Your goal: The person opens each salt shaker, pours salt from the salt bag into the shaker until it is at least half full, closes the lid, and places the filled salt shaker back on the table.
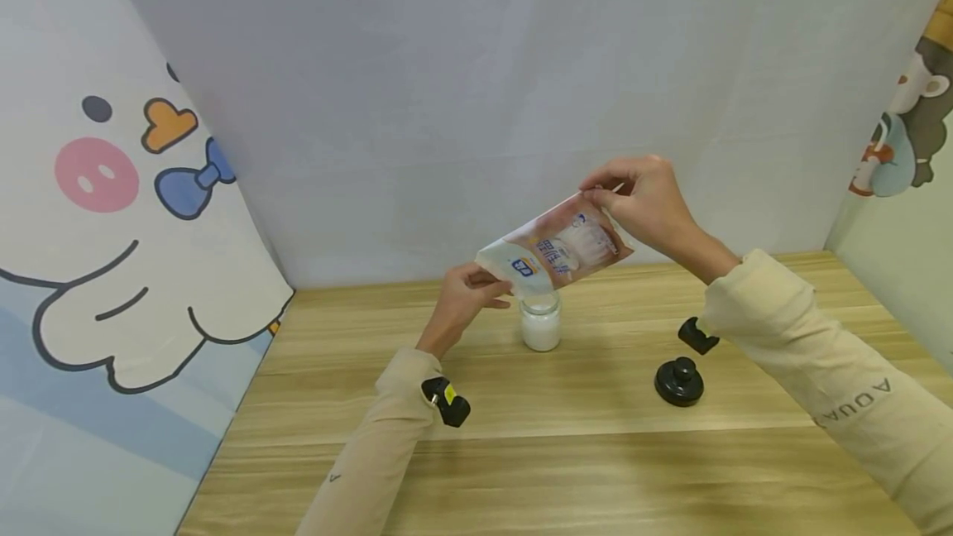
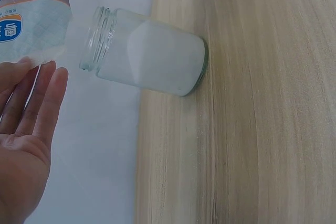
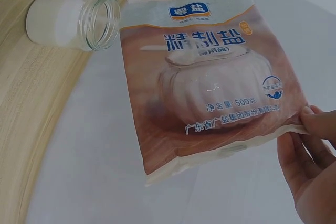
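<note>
A bag of refined salt (image 1: 558, 246), brown and pale blue with blue print, is held aslant in the air, its pale end lower. My left hand (image 1: 463, 300) pinches the pale end between thumb and fingers. Up at the other end, my right hand (image 1: 651, 201) pinches a corner of the bag, as the right wrist view shows too. Below the lower end stands a clear glass jar (image 1: 540, 325), uncovered and upright on the table. White contents fill much of the jar (image 2: 163, 59), with clear glass above them up to the threaded neck.
A round black lid with a knob (image 1: 679, 381) lies on the wood-grain table (image 1: 536, 470), right of the jar. Black devices sit at both sleeves, one on the left wrist (image 1: 447, 401). A pale cloth wall (image 1: 447, 106) rises behind the table, with cartoon-printed panels at the sides.
</note>
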Demonstrator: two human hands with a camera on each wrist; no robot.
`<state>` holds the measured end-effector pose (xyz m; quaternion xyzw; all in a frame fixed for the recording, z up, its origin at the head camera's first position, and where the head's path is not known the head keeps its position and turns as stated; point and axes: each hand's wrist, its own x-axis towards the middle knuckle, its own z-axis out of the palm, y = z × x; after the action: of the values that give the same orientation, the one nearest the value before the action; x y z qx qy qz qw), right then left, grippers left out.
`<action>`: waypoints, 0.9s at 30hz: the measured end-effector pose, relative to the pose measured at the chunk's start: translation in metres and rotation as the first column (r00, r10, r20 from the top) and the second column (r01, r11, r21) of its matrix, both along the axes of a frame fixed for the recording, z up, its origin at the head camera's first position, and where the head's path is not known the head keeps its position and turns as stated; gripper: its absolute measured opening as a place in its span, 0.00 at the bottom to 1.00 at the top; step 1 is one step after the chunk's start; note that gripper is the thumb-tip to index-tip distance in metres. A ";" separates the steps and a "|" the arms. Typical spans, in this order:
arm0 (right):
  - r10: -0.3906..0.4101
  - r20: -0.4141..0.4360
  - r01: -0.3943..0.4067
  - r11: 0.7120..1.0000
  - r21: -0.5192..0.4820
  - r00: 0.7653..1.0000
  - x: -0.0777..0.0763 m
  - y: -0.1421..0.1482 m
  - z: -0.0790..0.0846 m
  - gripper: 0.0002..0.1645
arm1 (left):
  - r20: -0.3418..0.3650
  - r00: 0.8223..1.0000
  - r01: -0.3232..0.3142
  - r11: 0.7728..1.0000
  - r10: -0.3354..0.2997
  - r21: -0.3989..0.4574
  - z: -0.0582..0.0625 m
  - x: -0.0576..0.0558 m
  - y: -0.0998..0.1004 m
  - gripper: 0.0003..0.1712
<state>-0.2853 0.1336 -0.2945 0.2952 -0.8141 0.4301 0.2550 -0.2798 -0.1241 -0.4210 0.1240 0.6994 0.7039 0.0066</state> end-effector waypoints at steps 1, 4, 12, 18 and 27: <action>0.000 0.002 0.000 1.000 -0.001 1.000 0.000 0.000 0.000 0.05 | 0.002 1.000 -0.001 1.000 0.001 -0.002 0.000 0.000 0.000 0.15; -0.002 0.009 0.002 1.000 0.000 1.000 0.000 0.000 0.000 0.05 | -0.002 1.000 -0.003 1.000 0.003 -0.001 0.000 0.000 0.000 0.14; -0.006 0.015 0.006 1.000 0.002 1.000 0.001 -0.001 0.001 0.06 | -0.012 1.000 -0.006 1.000 0.006 -0.001 0.000 0.000 0.000 0.13; -0.006 0.019 0.006 1.000 -0.004 1.000 0.001 -0.001 0.002 0.06 | -0.019 1.000 -0.002 1.000 0.002 -0.002 0.001 0.001 0.000 0.14; -0.007 0.026 0.007 1.000 -0.006 1.000 0.001 -0.003 0.003 0.06 | -0.017 1.000 -0.003 1.000 0.003 -0.001 0.002 0.001 -0.001 0.14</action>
<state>-0.2840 0.1306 -0.2911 0.2860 -0.8171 0.4354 0.2469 -0.2790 -0.1247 -0.4193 0.1288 0.7001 0.7023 -0.0003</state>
